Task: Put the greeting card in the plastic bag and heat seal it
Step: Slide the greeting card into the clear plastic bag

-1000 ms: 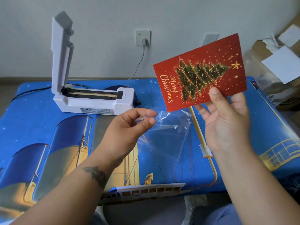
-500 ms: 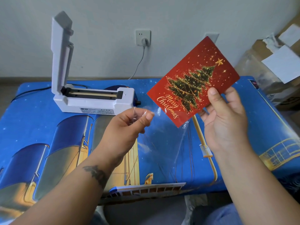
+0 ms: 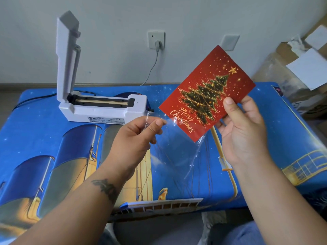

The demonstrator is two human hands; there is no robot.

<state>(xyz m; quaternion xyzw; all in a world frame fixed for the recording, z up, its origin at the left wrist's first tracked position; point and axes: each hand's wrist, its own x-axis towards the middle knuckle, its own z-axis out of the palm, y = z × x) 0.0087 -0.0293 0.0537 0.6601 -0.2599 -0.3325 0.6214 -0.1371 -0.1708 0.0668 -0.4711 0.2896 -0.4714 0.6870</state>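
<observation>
My right hand holds a red greeting card with a gold Christmas tree, tilted, its lower corner at the mouth of a clear plastic bag. My left hand pinches the bag's top edge between thumb and fingers, and the bag hangs down over the table. I cannot tell whether the card's corner is inside the bag. A white heat sealer stands at the back left with its lid raised upright.
The table is covered with a blue cloth printed with a ship. The sealer's cord runs to a wall socket. Cardboard boxes with papers stand at the right beyond the table edge.
My right hand has turned the card clockwise and brought it down and left toward the bag's mouth. My left hand has kept hold of the bag's edge.
</observation>
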